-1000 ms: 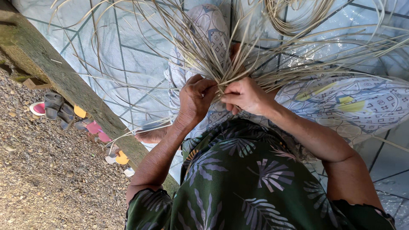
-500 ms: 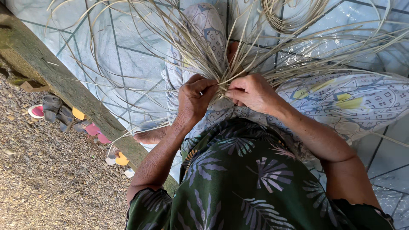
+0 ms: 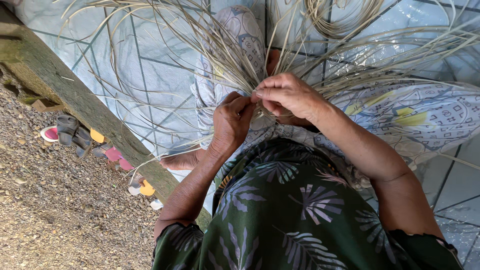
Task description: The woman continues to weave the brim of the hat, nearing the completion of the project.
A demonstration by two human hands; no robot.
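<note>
A fan of long pale reed strips [image 3: 240,55] spreads out from my lap over the tiled floor. My left hand [image 3: 231,120] pinches some of the strips where they gather, fingers closed on them. My right hand [image 3: 285,95] sits right beside it, fingertips touching the left hand's, and grips the same gathered strips from above. Both hands rest over my patterned grey-blue trousers [image 3: 430,115]. What lies under the hands at the centre of the strips is hidden.
Pale blue floor tiles [image 3: 150,75] end at a mossy concrete edge [image 3: 75,95] on the left. Beyond it lies gravel [image 3: 55,210] with sandals [image 3: 70,132] and other footwear. A coil of reed [image 3: 340,17] lies at the top. My bare foot [image 3: 182,160] rests near the edge.
Both hands have shifted slightly among the strips, with the right hand's fingers now pressed closer against the left. The strips have moved a little with them.
</note>
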